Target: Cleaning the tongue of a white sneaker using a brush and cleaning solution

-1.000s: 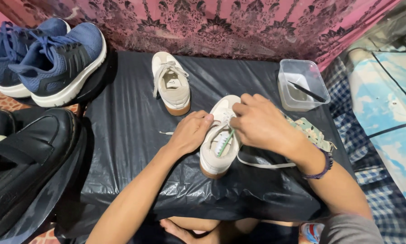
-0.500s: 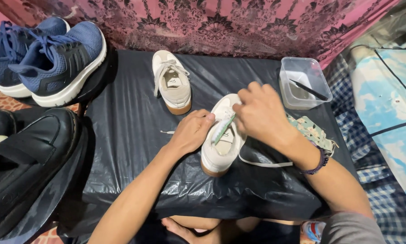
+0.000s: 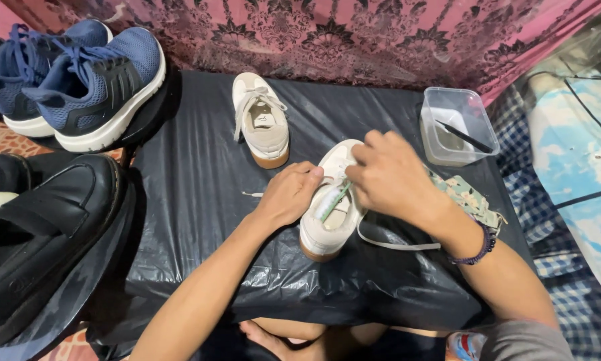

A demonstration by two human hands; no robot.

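While both hands work at the cream sneaker (image 3: 327,224), the head view shows it lying near the middle of the black plastic sheet (image 3: 193,200), toe pointing away from the person and gum-coloured heel toward them. Left of the sneaker the sheet is bare up to its left edge, beyond which sit a black leather shoe (image 3: 43,234) and, farther back, a pair of blue running shoes (image 3: 89,83). Behind the sneaker and slightly left lies its mate, a second cream sneaker (image 3: 263,124), well apart from it. Right of the sneaker a folded patterned cloth (image 3: 471,200) lies just beside it, and behind that cloth stands a clear plastic tub (image 3: 457,127) with a dark stick inside. Nearer the person, the sheet runs open to its front edge. The left hand (image 3: 290,194) rests on the sneaker's left side, fingers curled against the upper beside the tongue. The right hand (image 3: 387,177) covers the toe end, fingers bent and pressed together; what they pinch I cannot tell for sure. A green-and-white strip shows inside the shoe's opening, and a loose white lace (image 3: 394,244) trails from the sneaker's right side across the sheet.
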